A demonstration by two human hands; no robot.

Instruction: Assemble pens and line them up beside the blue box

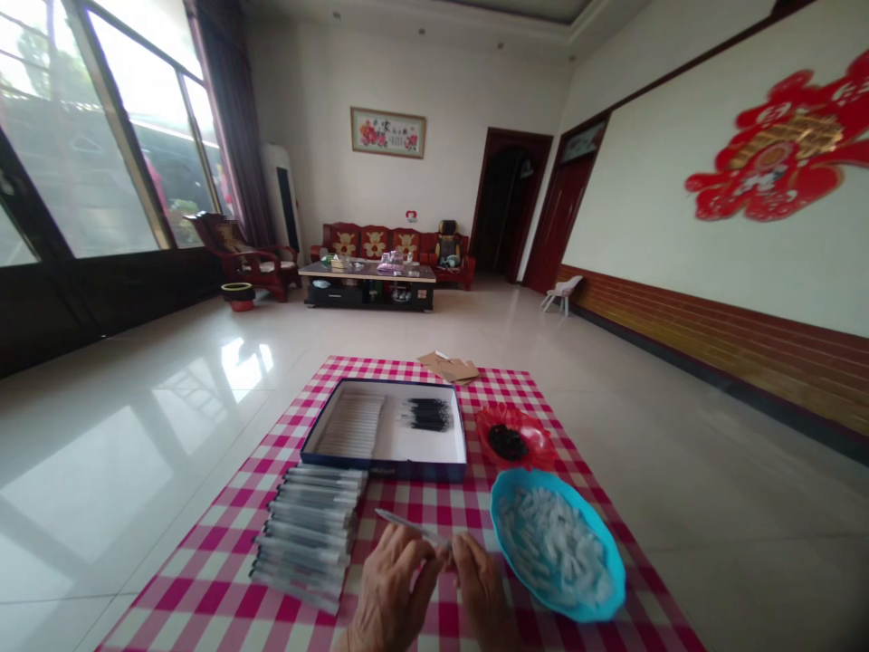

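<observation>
A slim, clear-barrelled pen (402, 520) slants across my fingers, its tip pointing to the far left. My left hand (392, 584) is closed around its barrel. The fingers of my right hand (479, 584) pinch at the pen's near end; any small part between them is hidden. Left of my hands lies a row of similar pens (309, 530) with dark ends. Close to my right hand stands a blue bowl (501, 496) of small translucent whitish pieces (560, 548). Beyond it, a red dish (544, 442) holds small black parts (508, 442).
A shallow dark-blue box (414, 470) lies ahead, with clear tubes (349, 424) at its left and thin black refills (429, 414) at its right. Flat cardboard (453, 369) rests at the far edge of the checked tablecloth (204, 580). Across the room stand a low table (367, 272) and a sofa.
</observation>
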